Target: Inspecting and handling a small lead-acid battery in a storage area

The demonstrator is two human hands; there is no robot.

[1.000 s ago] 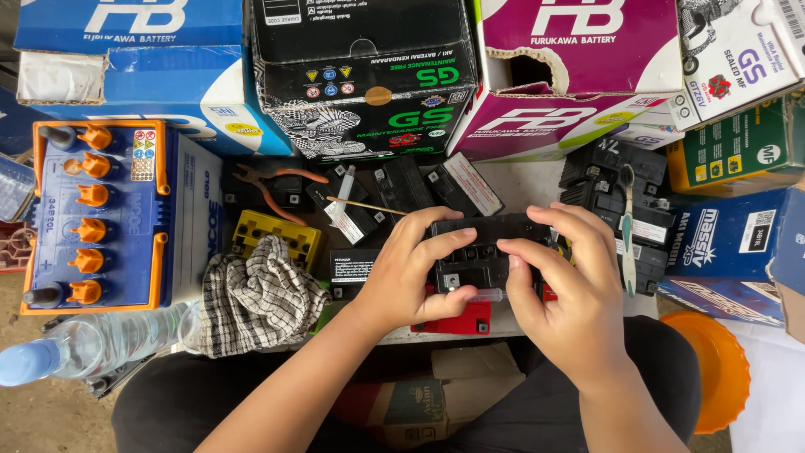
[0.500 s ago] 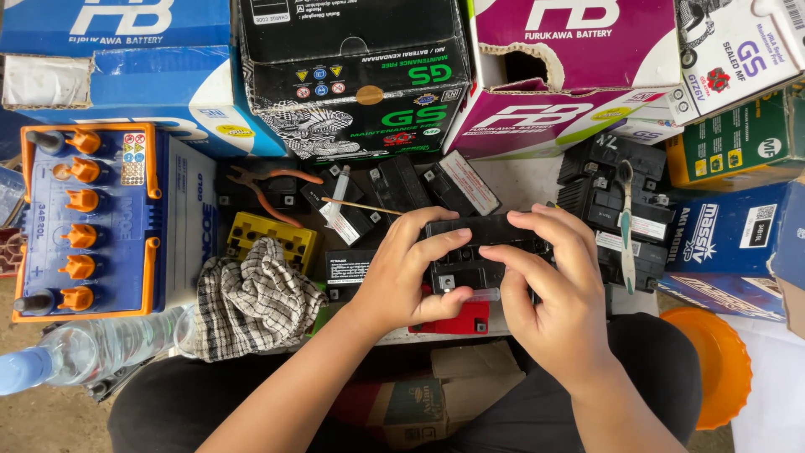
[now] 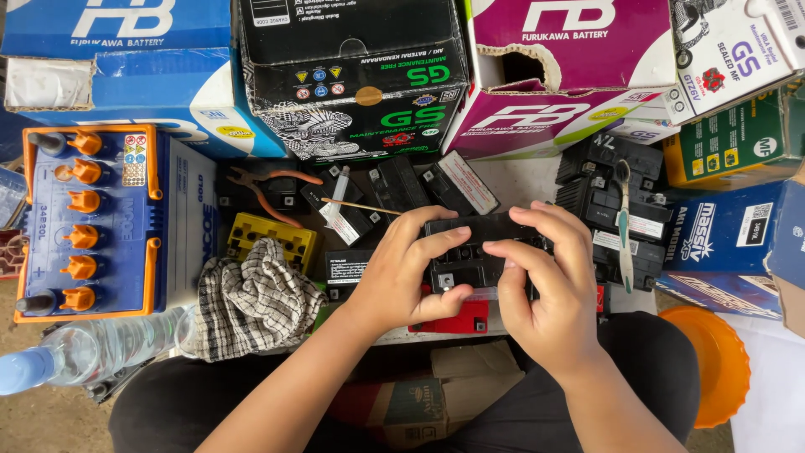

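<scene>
A small black battery [image 3: 470,256], boxy hard plastic, sits gripped over the lap at the front edge of a cluttered worktop; the left hand [image 3: 402,277] curls closed round its left end, thumb beneath, while the right hand [image 3: 545,289] clamps its right end, forefinger pressed flat across the top. Beside it lie a crumpled checked cloth [image 3: 251,298], a yellow cell tray [image 3: 268,239] and a blue battery [image 3: 92,222] with orange caps, backed by printed cardboard boxes [image 3: 352,80]; against the earlier frame, both hands have barely shifted.
</scene>
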